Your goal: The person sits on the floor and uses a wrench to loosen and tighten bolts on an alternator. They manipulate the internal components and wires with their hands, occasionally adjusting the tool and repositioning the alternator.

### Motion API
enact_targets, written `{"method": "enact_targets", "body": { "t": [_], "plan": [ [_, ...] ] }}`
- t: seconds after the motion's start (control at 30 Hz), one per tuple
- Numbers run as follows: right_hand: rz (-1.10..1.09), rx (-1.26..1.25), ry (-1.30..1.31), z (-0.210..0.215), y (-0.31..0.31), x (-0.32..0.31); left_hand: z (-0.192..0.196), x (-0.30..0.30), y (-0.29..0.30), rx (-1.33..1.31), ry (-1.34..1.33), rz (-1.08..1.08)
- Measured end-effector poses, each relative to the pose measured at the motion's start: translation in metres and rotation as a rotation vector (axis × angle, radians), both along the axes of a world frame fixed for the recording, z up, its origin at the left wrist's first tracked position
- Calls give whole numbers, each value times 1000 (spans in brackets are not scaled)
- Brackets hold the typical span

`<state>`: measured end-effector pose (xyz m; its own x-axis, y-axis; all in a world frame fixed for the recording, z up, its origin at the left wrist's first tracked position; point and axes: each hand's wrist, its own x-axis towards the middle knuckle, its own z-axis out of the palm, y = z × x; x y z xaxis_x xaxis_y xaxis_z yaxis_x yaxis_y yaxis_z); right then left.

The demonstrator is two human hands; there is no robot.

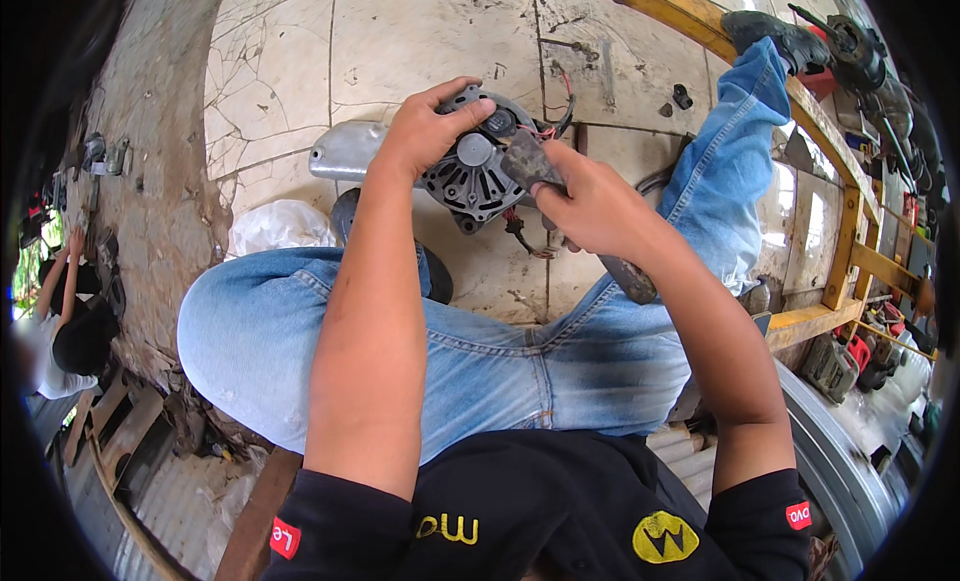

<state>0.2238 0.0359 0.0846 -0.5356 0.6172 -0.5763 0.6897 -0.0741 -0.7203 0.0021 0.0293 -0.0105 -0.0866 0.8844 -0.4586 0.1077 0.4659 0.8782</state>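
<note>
A grey metal alternator [474, 176] with a finned, slotted housing sits on the tiled floor between my legs. My left hand [430, 131] lies over its far left edge, thumb on top and fingers curled round the rim. In my right hand [585, 206] is a hammer [533, 161], gripped close to its dirty, blocky head. The head is at the alternator's right side; whether they touch I cannot tell. Below the fist, the dark handle [630, 279] slants toward my right thigh. Red and dark wires [520, 231] stick out from the alternator.
A silver metal cover [345, 149] lies left of the alternator, near a white plastic bag [283, 228]. A yellow metal frame [845, 251] runs along the right. Another person [65, 321] is at the far left. Small dark parts [682, 96] lie on the floor beyond.
</note>
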Motion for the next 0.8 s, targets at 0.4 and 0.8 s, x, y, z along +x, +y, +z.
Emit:
{"method": "enact_targets", "body": {
  "t": [0.4, 0.8],
  "plan": [
    [110, 411, 61, -8, -42, 4, 11, 4, 0, -19, -3, 4],
    [119, 444, 52, -10, -41, 4, 10, 5, 1, -1, 12, -32]
  ]
}}
